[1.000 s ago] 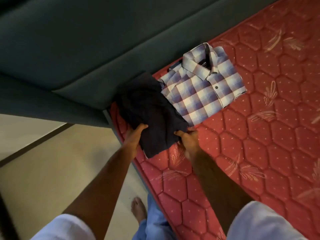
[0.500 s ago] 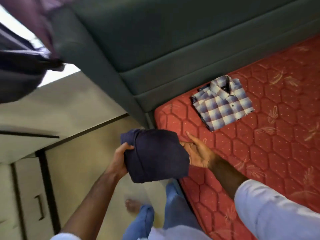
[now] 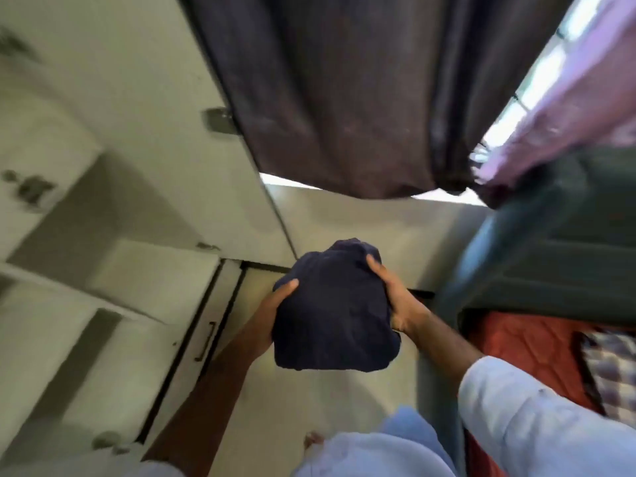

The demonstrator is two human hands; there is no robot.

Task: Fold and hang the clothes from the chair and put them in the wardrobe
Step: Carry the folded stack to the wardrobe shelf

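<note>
Both hands clamp the folded navy garment (image 3: 332, 311) mid-air, left hand (image 3: 272, 318) and right hand (image 3: 395, 297) gripping opposite sides. Blurry white cabinets (image 3: 113, 297), probably the wardrobe, sit left; plaid shirt (image 3: 612, 366) lies on the red mattress (image 3: 530, 342).

The dark blue folded cloth (image 3: 332, 311) is sitting up in the air between two hands, bunched into a soft lump. The checked shirt (image 3: 612, 370) is lying folded on the red bed, far to the right.
</note>
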